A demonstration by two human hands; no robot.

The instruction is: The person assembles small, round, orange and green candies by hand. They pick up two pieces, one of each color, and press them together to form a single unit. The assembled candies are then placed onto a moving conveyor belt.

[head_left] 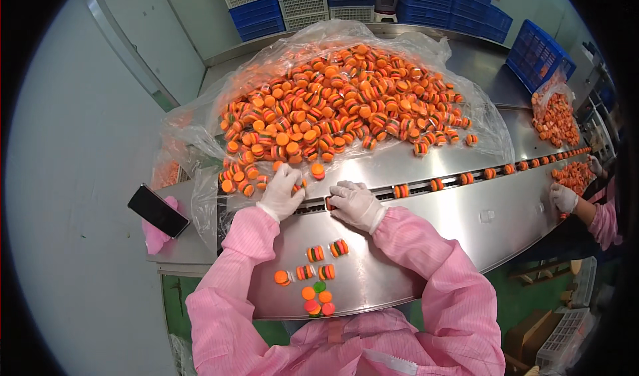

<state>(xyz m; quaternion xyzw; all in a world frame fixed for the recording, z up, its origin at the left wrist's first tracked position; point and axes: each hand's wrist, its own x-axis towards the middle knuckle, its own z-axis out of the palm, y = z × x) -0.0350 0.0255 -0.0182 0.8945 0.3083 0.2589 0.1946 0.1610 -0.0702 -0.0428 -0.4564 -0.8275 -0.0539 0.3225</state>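
Observation:
A great heap of small burger-shaped gummy candies point(333, 103), orange with red and green layers, lies in front of me on clear plastic sheeting point(489, 120). At its near left edge, my left hand point(283, 195), white-gloved, is closed with its fingertips on a candy point(299, 184). To the right, my right hand point(356, 206), also gloved, bends its fingers onto another candy point(329, 203) at the conveyor channel point(383, 196). Spaced candies point(436, 184) sit in that channel, running off to the right. Fingers partly hide both candies I touch.
Several separate candies point(315, 253) and loose gummy pieces point(325, 297) lie on the metal table point(399, 269) near me. A phone point(158, 210) rests on pink cloth point(156, 236) at left. Blue crates point(426, 3) stand behind. At right, a co-worker's gloved hand point(564, 197) is beside more candies.

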